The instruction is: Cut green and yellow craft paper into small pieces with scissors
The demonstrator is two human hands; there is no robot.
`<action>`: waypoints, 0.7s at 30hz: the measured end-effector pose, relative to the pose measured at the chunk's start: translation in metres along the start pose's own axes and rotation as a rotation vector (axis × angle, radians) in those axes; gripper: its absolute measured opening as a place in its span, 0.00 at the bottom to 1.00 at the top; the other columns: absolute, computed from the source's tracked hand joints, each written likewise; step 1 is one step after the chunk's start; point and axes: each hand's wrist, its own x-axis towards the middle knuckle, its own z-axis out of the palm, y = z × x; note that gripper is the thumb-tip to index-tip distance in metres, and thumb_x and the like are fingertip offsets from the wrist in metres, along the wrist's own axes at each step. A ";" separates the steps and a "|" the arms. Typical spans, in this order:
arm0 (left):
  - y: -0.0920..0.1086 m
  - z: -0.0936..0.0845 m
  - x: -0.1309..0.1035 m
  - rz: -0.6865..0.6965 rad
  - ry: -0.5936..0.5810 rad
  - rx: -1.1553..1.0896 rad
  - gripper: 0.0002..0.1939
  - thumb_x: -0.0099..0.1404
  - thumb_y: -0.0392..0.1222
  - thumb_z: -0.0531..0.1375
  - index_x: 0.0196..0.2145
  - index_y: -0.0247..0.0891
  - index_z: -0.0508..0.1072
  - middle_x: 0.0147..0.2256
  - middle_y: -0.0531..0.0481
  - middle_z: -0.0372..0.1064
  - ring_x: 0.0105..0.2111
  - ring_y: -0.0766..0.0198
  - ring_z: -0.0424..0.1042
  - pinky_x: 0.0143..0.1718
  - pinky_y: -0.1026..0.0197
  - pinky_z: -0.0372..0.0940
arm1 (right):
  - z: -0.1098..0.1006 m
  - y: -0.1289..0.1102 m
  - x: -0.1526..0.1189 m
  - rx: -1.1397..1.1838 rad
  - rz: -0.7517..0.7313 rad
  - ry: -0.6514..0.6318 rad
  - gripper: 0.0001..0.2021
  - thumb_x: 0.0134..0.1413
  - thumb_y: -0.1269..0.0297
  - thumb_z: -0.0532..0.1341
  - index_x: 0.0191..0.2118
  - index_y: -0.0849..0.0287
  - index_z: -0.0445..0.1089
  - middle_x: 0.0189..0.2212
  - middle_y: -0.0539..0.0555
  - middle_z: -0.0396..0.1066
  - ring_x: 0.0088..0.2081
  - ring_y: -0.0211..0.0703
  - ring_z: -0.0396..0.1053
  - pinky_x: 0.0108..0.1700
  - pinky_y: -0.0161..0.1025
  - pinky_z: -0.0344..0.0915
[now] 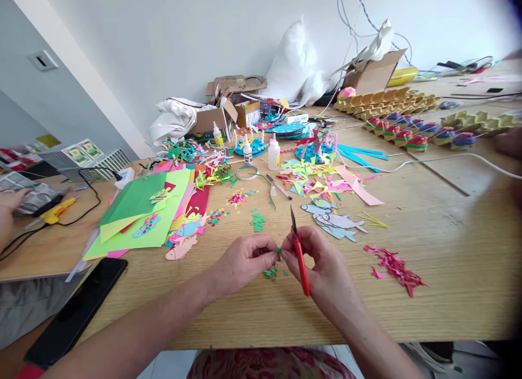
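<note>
Between the fingertips of my left hand (247,261) is a small piece of green paper (278,251). My right hand (320,262) meets it there, its fingertips at the same piece, while red-handled scissors (302,265) rest in that hand with the blades pointing away from me. Beneath my fingers lie small green paper clippings (271,273). A heap of green cut pieces (257,222) sits just beyond. Paper fish (340,221) lie past my right hand, and dark pink paper scraps (395,270) are off to its right.
Coloured paper sheets (138,205) and a black phone (77,308) are at the left. Glue bottles (273,153) stand behind mixed paper scraps (310,178). Painted egg-carton pieces (418,140) and a thin stick (440,175) lie at right. Another person's hand (10,205) shows at the left edge.
</note>
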 end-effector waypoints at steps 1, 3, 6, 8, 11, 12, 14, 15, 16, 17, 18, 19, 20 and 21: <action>0.000 0.000 0.000 -0.003 -0.006 0.009 0.08 0.58 0.40 0.52 0.24 0.34 0.63 0.21 0.56 0.54 0.23 0.72 0.55 0.24 0.67 0.52 | 0.000 0.001 0.000 -0.003 -0.002 -0.003 0.05 0.45 0.72 0.57 0.30 0.57 0.59 0.26 0.49 0.64 0.28 0.37 0.63 0.29 0.34 0.60; 0.001 -0.001 -0.001 -0.008 -0.010 0.011 0.08 0.58 0.40 0.52 0.24 0.34 0.63 0.22 0.56 0.54 0.23 0.71 0.55 0.25 0.67 0.52 | 0.000 0.001 0.000 -0.009 -0.005 -0.003 0.05 0.45 0.72 0.57 0.30 0.57 0.59 0.26 0.48 0.64 0.27 0.37 0.63 0.29 0.33 0.60; 0.003 -0.001 -0.002 -0.002 0.000 -0.033 0.08 0.59 0.39 0.51 0.25 0.34 0.63 0.22 0.55 0.55 0.23 0.71 0.56 0.25 0.67 0.53 | -0.001 -0.001 0.000 -0.044 -0.004 -0.013 0.04 0.47 0.70 0.56 0.30 0.57 0.58 0.26 0.48 0.63 0.27 0.36 0.62 0.28 0.32 0.59; 0.006 -0.002 -0.002 -0.003 0.031 -0.080 0.08 0.58 0.39 0.52 0.24 0.34 0.63 0.21 0.55 0.56 0.23 0.72 0.57 0.26 0.67 0.54 | -0.005 -0.004 -0.001 -0.109 -0.003 -0.056 0.04 0.49 0.66 0.56 0.29 0.57 0.58 0.24 0.48 0.62 0.25 0.36 0.60 0.26 0.32 0.58; 0.011 -0.004 -0.002 0.002 0.125 -0.174 0.09 0.57 0.42 0.54 0.23 0.34 0.63 0.21 0.55 0.58 0.23 0.71 0.58 0.26 0.67 0.56 | -0.011 -0.010 -0.005 -0.250 0.011 -0.156 0.08 0.52 0.61 0.53 0.26 0.57 0.57 0.19 0.46 0.59 0.22 0.35 0.58 0.23 0.31 0.55; 0.012 -0.005 -0.002 0.010 0.157 -0.204 0.09 0.57 0.42 0.54 0.23 0.34 0.63 0.21 0.55 0.59 0.23 0.71 0.59 0.27 0.67 0.57 | -0.012 -0.010 -0.007 -0.293 0.017 -0.183 0.09 0.52 0.60 0.52 0.25 0.57 0.57 0.18 0.46 0.59 0.21 0.36 0.58 0.22 0.31 0.55; 0.015 -0.005 -0.002 0.030 0.200 -0.252 0.09 0.57 0.43 0.55 0.24 0.34 0.64 0.22 0.54 0.60 0.23 0.71 0.60 0.27 0.67 0.58 | -0.012 -0.009 -0.011 -0.361 0.023 -0.211 0.10 0.53 0.59 0.50 0.25 0.56 0.57 0.17 0.46 0.59 0.20 0.36 0.58 0.21 0.32 0.54; 0.015 -0.004 -0.002 0.039 0.210 -0.266 0.09 0.57 0.43 0.55 0.25 0.34 0.64 0.22 0.54 0.60 0.24 0.71 0.60 0.26 0.67 0.58 | -0.011 -0.008 -0.013 -0.383 0.020 -0.216 0.10 0.53 0.59 0.50 0.25 0.56 0.57 0.17 0.46 0.60 0.20 0.36 0.59 0.21 0.32 0.54; 0.016 -0.004 -0.002 0.045 0.215 -0.273 0.10 0.57 0.43 0.55 0.25 0.34 0.64 0.22 0.54 0.60 0.24 0.71 0.60 0.26 0.67 0.58 | -0.010 -0.006 -0.014 -0.397 0.013 -0.215 0.09 0.53 0.59 0.50 0.25 0.56 0.57 0.17 0.46 0.60 0.20 0.36 0.59 0.21 0.32 0.54; 0.017 -0.003 -0.003 0.050 0.216 -0.278 0.10 0.57 0.43 0.55 0.25 0.34 0.64 0.21 0.54 0.60 0.23 0.71 0.60 0.26 0.67 0.58 | -0.009 -0.005 -0.015 -0.405 0.006 -0.211 0.09 0.53 0.60 0.50 0.25 0.56 0.57 0.17 0.46 0.61 0.19 0.36 0.59 0.21 0.32 0.54; 0.018 -0.002 -0.003 0.055 0.216 -0.282 0.10 0.57 0.44 0.55 0.24 0.34 0.64 0.21 0.54 0.60 0.23 0.71 0.60 0.26 0.66 0.58 | -0.008 -0.004 -0.015 -0.412 -0.001 -0.205 0.09 0.53 0.60 0.50 0.25 0.56 0.57 0.17 0.46 0.61 0.19 0.36 0.59 0.21 0.32 0.53; 0.018 -0.001 -0.003 0.058 0.213 -0.287 0.10 0.57 0.44 0.55 0.24 0.34 0.64 0.21 0.54 0.60 0.23 0.71 0.60 0.26 0.66 0.57 | -0.008 -0.004 -0.015 -0.420 -0.006 -0.202 0.09 0.53 0.60 0.50 0.25 0.56 0.56 0.17 0.46 0.61 0.19 0.36 0.59 0.21 0.32 0.54; 0.019 0.000 -0.003 0.061 0.208 -0.293 0.11 0.57 0.44 0.55 0.24 0.33 0.64 0.21 0.54 0.60 0.23 0.71 0.59 0.26 0.66 0.57 | -0.007 -0.004 -0.015 -0.428 -0.009 -0.202 0.09 0.53 0.60 0.50 0.26 0.56 0.56 0.17 0.46 0.61 0.19 0.36 0.59 0.21 0.32 0.54; 0.019 0.001 -0.003 0.063 0.202 -0.300 0.11 0.57 0.44 0.56 0.24 0.33 0.65 0.21 0.54 0.60 0.23 0.71 0.59 0.26 0.66 0.57 | -0.007 -0.004 -0.015 -0.435 -0.010 -0.203 0.09 0.54 0.60 0.50 0.26 0.56 0.56 0.17 0.46 0.61 0.19 0.36 0.59 0.21 0.32 0.54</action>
